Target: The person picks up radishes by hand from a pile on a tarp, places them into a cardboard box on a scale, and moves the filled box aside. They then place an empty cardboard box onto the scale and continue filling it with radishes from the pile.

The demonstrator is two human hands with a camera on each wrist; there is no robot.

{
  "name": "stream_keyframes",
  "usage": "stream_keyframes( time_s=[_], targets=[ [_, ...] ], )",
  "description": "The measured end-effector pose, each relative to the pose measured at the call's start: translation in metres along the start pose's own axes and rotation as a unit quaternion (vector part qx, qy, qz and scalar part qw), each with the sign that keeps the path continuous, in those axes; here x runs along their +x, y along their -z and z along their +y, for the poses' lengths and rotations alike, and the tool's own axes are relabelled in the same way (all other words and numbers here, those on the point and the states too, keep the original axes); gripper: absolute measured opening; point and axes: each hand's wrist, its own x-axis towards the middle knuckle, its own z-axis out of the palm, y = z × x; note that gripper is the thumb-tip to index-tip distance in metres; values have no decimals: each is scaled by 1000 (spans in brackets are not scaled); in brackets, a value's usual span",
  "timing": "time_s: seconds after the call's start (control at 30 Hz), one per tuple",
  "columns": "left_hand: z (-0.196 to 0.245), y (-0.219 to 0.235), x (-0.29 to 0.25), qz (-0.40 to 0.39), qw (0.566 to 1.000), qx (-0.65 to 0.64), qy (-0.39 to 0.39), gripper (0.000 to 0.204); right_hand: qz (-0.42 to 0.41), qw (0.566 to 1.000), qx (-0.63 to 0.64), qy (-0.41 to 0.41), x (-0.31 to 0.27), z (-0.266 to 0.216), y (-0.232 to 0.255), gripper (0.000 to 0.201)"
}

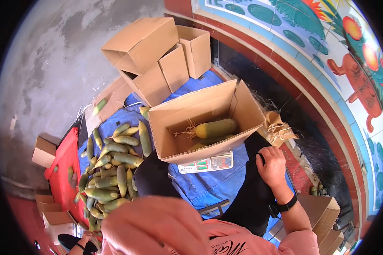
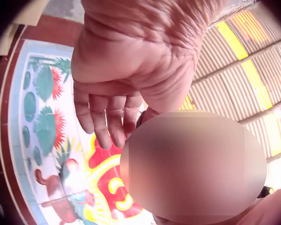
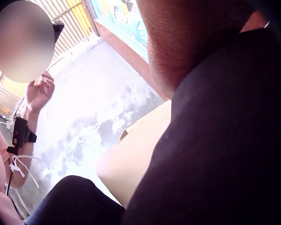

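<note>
Pink sleeve point(image 1: 157, 225): filled the bottom of the head view, closest to the lens.
Right hand point(image 1: 271, 163): rested palm down on the dark trouser leg point(image 1: 251, 191) at the knee, fingers loosely bent over the cloth, grasping nothing; a black wrist strap point(image 1: 285, 206) sat behind it.
Left hand point(image 2: 112, 98): raised near the blurred face, well apart from the box, fingers hanging relaxed and empty in the left wrist view.
Open box point(image 1: 242, 108): stood on a scale point(image 1: 206, 163) just ahead of the knees, near the right hand but not touching it.
Green gourd point(image 1: 215, 127): lay on its side inside the open box, with what seemed to be another beneath it, though that part was poorly seen.
Gourd pile point(image 1: 110, 170): lay on the blue sheet point(image 1: 212, 185) on the floor, left of the box, far from both hands.
Empty cartons point(image 1: 157, 55): stacked behind the open box.
</note>
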Motion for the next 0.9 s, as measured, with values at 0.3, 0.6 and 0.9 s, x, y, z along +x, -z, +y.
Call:
stream_keyframes(
  time_s=[0.3, 0.6, 0.9],
  targets=[
    [28, -67, 8, 70, 996, 24, 54, 9, 13, 1000, -5, 0, -5, -2, -5, 10],
    [7, -58, 9, -50, 988, 0, -145, 8, 20, 1000, -4, -1, -8, -2, -6, 9],
    [19, -82, 4, 51, 994, 18, -97, 8, 36, 999, -3, 9, -8, -4, -4, 10]
  ],
)
